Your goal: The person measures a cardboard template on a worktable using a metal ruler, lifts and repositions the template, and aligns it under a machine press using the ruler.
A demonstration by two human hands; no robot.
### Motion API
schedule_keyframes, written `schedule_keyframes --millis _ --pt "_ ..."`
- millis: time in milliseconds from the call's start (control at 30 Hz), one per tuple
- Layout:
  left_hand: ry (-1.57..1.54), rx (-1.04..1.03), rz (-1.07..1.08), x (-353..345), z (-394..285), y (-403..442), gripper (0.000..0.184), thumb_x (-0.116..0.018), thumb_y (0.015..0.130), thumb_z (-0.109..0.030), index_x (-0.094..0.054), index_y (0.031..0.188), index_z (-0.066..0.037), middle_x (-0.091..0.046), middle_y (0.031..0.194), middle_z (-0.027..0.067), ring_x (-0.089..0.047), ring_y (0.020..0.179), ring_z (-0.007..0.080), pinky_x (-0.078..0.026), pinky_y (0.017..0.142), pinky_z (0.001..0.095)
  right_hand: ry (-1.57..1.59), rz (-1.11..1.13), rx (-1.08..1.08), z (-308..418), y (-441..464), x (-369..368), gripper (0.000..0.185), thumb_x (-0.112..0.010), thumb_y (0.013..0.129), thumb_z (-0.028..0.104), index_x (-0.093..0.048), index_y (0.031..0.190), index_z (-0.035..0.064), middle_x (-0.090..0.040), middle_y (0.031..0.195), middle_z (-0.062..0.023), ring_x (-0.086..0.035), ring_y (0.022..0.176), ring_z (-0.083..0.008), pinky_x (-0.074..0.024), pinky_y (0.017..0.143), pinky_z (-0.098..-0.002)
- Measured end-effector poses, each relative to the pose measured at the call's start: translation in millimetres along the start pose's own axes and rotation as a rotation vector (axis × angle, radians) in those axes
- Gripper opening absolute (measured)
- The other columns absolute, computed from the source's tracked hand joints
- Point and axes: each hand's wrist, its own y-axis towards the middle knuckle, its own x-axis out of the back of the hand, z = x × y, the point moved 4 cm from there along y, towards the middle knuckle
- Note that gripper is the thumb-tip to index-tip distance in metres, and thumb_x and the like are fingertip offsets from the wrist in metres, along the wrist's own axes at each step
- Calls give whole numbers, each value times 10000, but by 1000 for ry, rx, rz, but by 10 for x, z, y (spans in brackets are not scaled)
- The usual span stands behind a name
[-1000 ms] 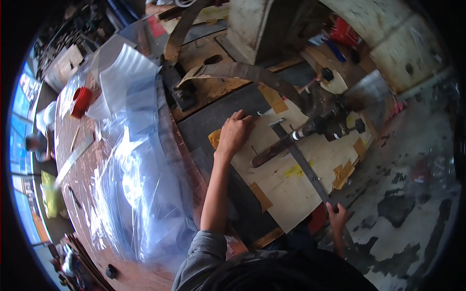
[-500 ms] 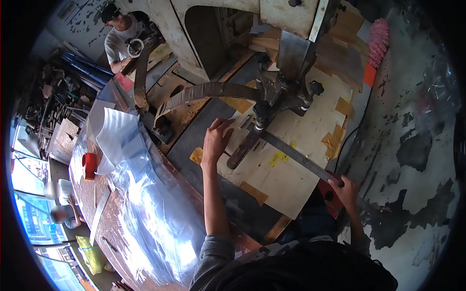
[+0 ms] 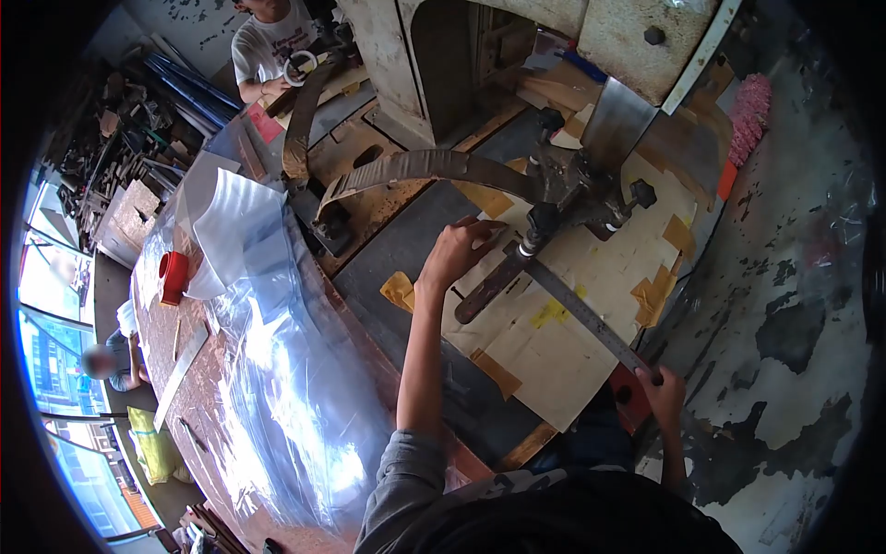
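My right hand (image 3: 663, 395) grips the near end of a long steel ruler (image 3: 591, 319). The ruler runs up and left across a pale board (image 3: 591, 268), its far end beneath a dark metal clamp assembly (image 3: 563, 208). My left hand (image 3: 452, 254) is over the board's left edge, fingers stretched toward the clamp and apparently holding nothing. Beside it, a dark slotted metal bar (image 3: 494, 289) juts from the clamp over the board. Brown tape pieces (image 3: 653, 294) lie along the board's edges.
A machine column (image 3: 397, 74) and curved strap (image 3: 434, 166) stand beyond. On the left, clear plastic sheeting (image 3: 286, 388) covers a bench, with a red tape roll (image 3: 173, 277) and a metal strip (image 3: 182, 374). Another person (image 3: 272, 51) works at the back.
The view has shifted, so the machine, board and bench sit differently in frame. My right hand keeps its grip on the ruler; my left hand stays beside the clamp.
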Motion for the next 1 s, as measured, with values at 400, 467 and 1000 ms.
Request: schedule_keyframes --millis 400,467,1000 --pt "0 -114 13 -13 120 9 251 -664 789 -51 -695 1034 -94 -643 900 101 -640 803 272 -523 736 348 10 1 -2 -31 -4 -25 537 -717 768 430 -459 648 -25 -431 534 -181 -427 503 -377 -364 496 -419" --pt "-27 -84 57 -20 149 45 244 -671 786 -51 -695 1024 -92 -646 900 94 -645 805 254 -522 736 340 16 12 -15 -2 -1 -10 535 -717 768 431 -470 648 -28 -447 534 -180 -447 504 -376 -370 499 -418" --pt "183 -8 241 27 271 286 287 -715 756 -117 -679 1037 -155 -668 974 70 -643 894 228 -507 760 326 -12 19 -31 -129 -91 184 521 -725 747 459 -530 637 -13 -523 564 -166 -544 533 -330 -404 523 -409"
